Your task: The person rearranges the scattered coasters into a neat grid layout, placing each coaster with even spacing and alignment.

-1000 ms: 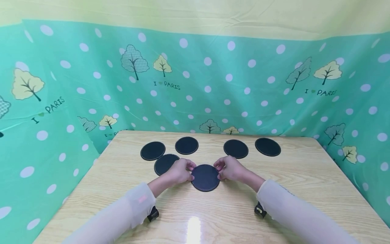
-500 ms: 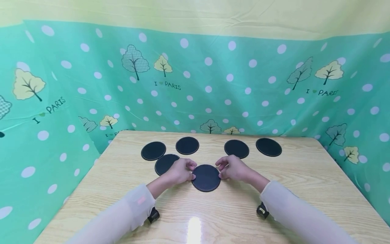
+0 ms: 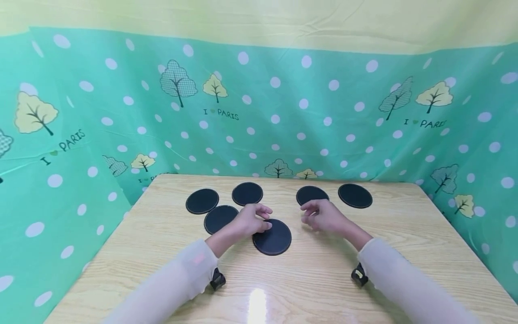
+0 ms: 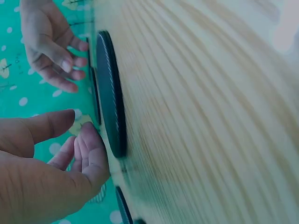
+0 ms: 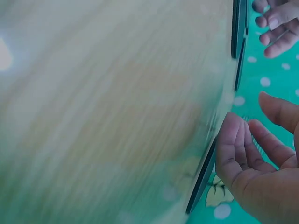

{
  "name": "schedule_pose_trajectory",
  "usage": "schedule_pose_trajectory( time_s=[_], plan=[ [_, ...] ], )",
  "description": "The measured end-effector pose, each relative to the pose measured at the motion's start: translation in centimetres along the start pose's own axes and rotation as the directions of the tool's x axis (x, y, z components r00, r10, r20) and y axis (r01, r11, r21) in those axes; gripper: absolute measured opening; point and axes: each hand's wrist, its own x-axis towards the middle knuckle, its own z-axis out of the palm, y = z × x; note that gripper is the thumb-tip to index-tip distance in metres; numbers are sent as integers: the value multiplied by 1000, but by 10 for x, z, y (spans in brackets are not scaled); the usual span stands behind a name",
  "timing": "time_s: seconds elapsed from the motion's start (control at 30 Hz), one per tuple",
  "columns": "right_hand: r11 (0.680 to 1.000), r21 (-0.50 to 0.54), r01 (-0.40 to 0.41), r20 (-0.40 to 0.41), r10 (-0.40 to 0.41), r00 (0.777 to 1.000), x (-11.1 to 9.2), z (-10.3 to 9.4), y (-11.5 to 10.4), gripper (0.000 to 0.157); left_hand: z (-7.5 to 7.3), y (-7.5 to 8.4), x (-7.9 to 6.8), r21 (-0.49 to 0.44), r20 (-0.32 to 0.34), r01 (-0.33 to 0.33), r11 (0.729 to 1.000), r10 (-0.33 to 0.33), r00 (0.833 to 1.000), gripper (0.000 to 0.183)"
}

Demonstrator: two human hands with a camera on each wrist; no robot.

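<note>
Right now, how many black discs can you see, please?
6: far-left disc, rear-left disc, mid-left disc, front-centre disc, rear-right disc, far-right disc. The front-centre one looks thick; more may hide.

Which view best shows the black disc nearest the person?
The head view: the black disc shows almost whole from above, the left hand hiding only some edge. The left wrist view has it steeply side-on, stitching visible; the right wrist view, edge-on and cut off at the top.
</note>
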Motion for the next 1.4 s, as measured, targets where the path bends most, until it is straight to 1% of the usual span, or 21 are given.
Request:
schedule_pose_trajectory(
  time_s=[0.13, 0.23, 0.3, 0.47, 0.6, 0.7, 0.8, 0.93, 1.07, 1.23, 1.3, 1.4],
  plan=[
    [1000, -10, 11, -15, -11, 1000, 2, -11, 6, 35, 9, 5, 6, -20, 13, -5, 1000, 5, 1000, 43],
    [1000, -15, 11, -34, -11, 999, 4, -18, 13, 34, 15, 8, 12, -29, 4, -18, 999, 18, 1000, 41],
    [1000, -22, 3, -49, -4, 999, 5, -23, 18, 35, 19, 9, 16, -35, -3, -27, 999, 27, 1000, 40],
    [998, -55, -26, -90, 21, 996, 8, -35, 26, 38, 27, 10, 28, -42, -22, -23, 999, 22, 1000, 38],
    [995, -85, -47, -114, 37, 993, 11, -45, 31, 40, 30, 11, 41, -99, -24, -5, 995, 3, 1000, 38],
    [992, -115, -61, -130, 46, 991, 16, -52, 36, 40, 31, 12, 51, -167, -16, 12, 986, -15, 1000, 39],
    [989, -125, -84, -144, 65, 987, 20, -58, 42, 40, 32, 14, 60, -208, -14, 30, 978, -34, 999, 40],
    [988, -99, -120, -147, 105, 984, 26, -67, 46, 41, 33, 18, 72, -260, -10, 57, 964, -62, 998, 41],
    [988, -52, -148, -135, 140, 981, 33, -74, 47, 43, 33, 21, 83, -323, 12, 106, 941, -108, 994, 42],
    [982, -9, -189, -125, 186, 975, 40, -79, 47, 43, 33, 24, 95, -340, 29, 149, 929, -148, 989, 43],
    [979, 5, -204, -121, 203, 972, 42, -80, 46, 42, 33, 26, 99, -357, 39, 165, 920, -161, 986, 45],
    [978, 26, -207, -119, 208, 971, 45, -80, 44, 42, 33, 28, 104, -385, 59, 177, 906, -168, 984, 48]
  ],
)
